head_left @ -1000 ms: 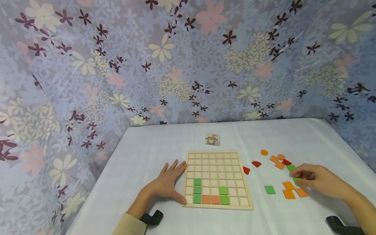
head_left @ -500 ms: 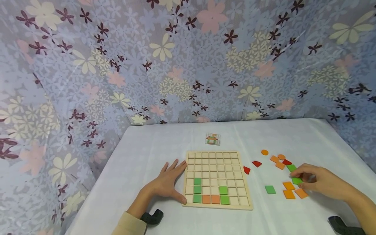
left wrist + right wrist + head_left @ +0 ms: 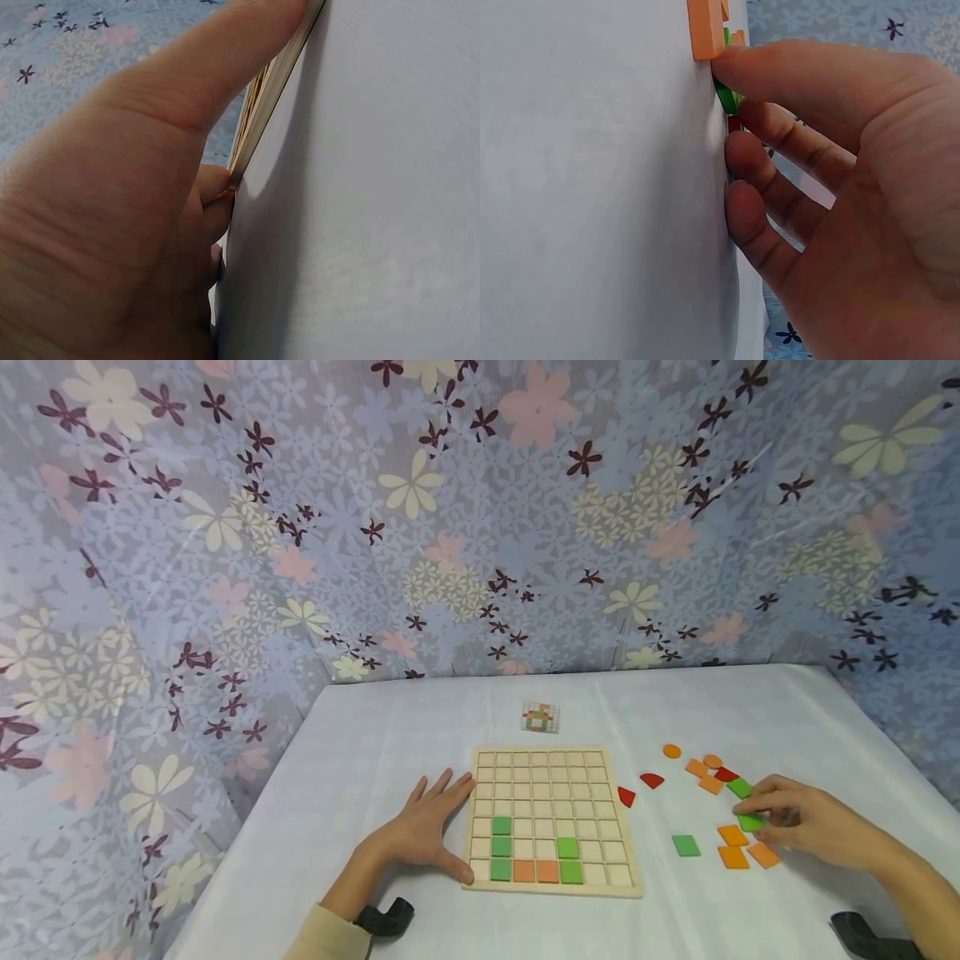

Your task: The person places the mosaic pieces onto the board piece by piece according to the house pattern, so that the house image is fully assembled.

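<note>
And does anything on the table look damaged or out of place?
Nothing stands out: green and orange square tiles sit squarely inside the pale wooden grid board; loose red, orange and green pieces look intact.

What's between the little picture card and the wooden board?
Just bare white cloth; the head view shows nothing lying between the picture card and the far edge of the wooden board.

Orange tiles lie between the right hand and board, leaving passing room on their near side.
</note>
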Available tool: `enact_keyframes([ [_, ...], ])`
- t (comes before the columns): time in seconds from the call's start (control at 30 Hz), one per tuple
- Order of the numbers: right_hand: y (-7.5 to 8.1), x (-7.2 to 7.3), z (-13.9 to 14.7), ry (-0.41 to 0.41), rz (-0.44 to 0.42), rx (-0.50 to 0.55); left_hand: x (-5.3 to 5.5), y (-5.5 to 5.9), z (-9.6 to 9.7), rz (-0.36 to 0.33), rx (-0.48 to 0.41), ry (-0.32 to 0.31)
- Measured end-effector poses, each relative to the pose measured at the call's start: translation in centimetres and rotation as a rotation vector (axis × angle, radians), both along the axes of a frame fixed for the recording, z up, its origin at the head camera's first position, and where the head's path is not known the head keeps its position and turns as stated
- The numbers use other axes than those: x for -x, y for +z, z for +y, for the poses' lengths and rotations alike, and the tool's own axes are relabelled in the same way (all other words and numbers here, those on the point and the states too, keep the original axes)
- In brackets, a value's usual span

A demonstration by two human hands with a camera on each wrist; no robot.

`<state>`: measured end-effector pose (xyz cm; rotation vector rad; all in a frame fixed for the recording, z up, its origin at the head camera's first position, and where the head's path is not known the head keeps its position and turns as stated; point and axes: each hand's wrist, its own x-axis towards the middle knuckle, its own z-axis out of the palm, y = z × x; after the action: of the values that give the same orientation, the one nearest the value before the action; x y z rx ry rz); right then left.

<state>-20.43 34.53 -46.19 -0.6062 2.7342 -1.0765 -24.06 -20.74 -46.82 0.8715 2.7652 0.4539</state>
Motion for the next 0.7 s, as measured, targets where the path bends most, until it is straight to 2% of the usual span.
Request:
enact_keyframes([
  [0.13, 0.02, 0.00, -0.21, 0.015, -0.008, 0.019, -0.07, -0.06, -0.20, -0.004, 0.000, -0.003],
  [0.3, -0.06, 0.04, -0.22, -0.002, 0.031, -0.012, -0.01, -0.19, -0.22, 0.006, -0.003, -0.012],
  [0.57, -0.21, 0.21, -0.86, -0.146, 0.043, -0.089, -0.07, -0.13, -0.22, 0.010, -0.002, -0.005],
  [0.7, -0.22, 0.21, -1.07, -0.164, 0.031, -0.091, -0.08, -0.12, -0.16, 0.010, -0.004, -0.006],
])
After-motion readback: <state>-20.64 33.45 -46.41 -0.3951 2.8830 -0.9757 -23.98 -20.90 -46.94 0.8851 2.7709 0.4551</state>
